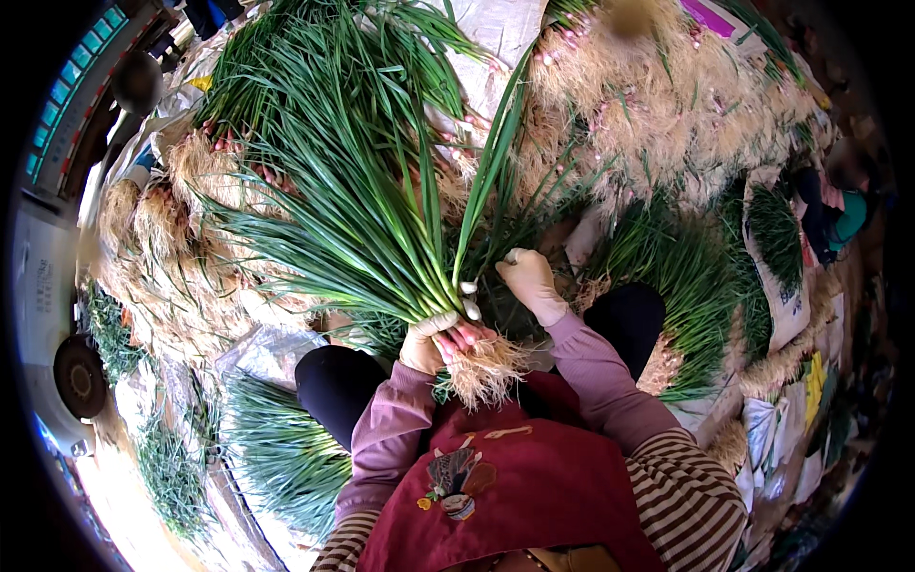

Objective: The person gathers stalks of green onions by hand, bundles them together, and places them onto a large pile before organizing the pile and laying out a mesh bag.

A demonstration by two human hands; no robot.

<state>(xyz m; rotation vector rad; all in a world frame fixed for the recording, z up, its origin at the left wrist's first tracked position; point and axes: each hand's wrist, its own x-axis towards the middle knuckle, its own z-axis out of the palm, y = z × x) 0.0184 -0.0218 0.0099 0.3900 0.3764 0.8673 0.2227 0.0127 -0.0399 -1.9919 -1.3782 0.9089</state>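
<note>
My left hand (427, 341), in a pale glove, is wrapped round a bunch of green garlic (410, 257) just above its reddish bulbs. The shaggy tan roots (486, 370) hang toward my lap, and the long flat leaves fan out up and to the left. To the right of the stems is my right hand (530, 281), also in a pale glove and apart from the bunch. Its fingers are curled closed; whether anything small is in them is hidden. One long leaf pair (486, 181) stands up separately from the rest of the bunch.
Heaped green garlic (315, 86) lies ahead, with masses of roots (658, 105) at the far right. More bundles lie by my knees, at left (281, 448) and right (667, 286). A white vehicle (48, 315) stands at far left. Another person (839, 214) is at far right.
</note>
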